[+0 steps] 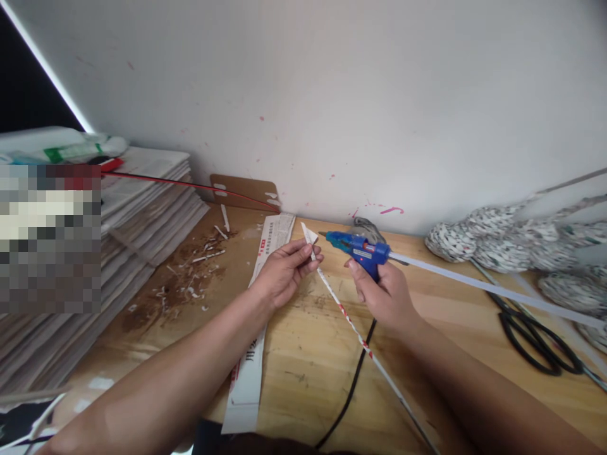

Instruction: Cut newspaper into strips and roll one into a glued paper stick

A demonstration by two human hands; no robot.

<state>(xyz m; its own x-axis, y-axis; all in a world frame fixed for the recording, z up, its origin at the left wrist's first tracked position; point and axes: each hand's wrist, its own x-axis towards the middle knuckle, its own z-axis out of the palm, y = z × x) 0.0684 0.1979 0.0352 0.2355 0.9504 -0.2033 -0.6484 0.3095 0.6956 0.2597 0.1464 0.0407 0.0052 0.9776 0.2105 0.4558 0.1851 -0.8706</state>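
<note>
Between the fingers of my left hand [290, 268] is the upper end of a thin rolled paper stick [351, 323], white with red patches. A small pointed paper flap [309, 234] sticks up above the fingertips. The stick slants down to the right, toward the bottom edge. My right hand [383, 292] is wrapped round the handle of a blue glue gun [360, 250]. Its nozzle points left, close to the paper flap; whether they touch I cannot tell. A long whitish glue stick [474, 285] runs out of the gun's back to the right.
Newspaper strips [246, 385] lie under my left forearm. Stacked newspapers [147, 208] stand at left, near paper scraps [190, 294]. Black-handled scissors [538, 341] and twisted paper bundles [502, 243] lie at right. A black cable [353, 385] crosses the wooden table [303, 360] below the gun.
</note>
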